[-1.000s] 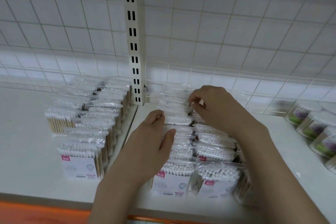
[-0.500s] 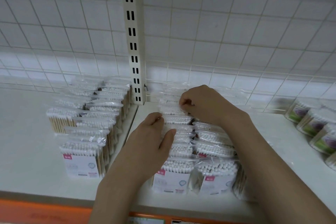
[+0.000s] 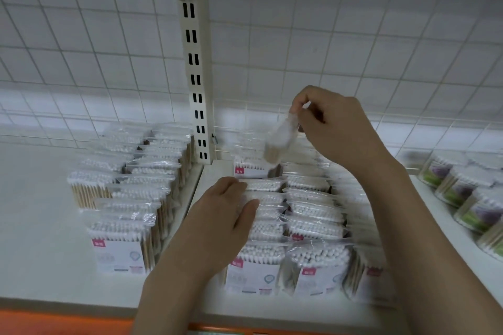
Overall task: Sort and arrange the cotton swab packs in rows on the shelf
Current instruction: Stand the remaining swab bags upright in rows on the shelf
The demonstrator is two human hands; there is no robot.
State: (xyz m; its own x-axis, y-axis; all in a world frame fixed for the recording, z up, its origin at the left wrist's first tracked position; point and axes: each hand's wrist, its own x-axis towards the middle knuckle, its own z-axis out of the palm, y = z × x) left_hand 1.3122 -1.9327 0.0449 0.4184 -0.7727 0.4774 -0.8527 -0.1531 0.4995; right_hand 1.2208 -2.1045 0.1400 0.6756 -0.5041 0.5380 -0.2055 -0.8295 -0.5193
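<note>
Above the packed rows on the white shelf (image 3: 32, 226), the right hand (image 3: 337, 128) pinches a blurry clear swab pack (image 3: 280, 141) in open air, while the flat left hand (image 3: 220, 217) presses the left row (image 3: 266, 215).

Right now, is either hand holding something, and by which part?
The right hand pinches a swab pack by its top edge, lifted off the rows. The left hand only rests on packs.

Text: you can read none | cotton swab packs (image 3: 255, 275): pink corner tags, characters too blurred | front of upright post (image 3: 196, 84): no print legible
</note>
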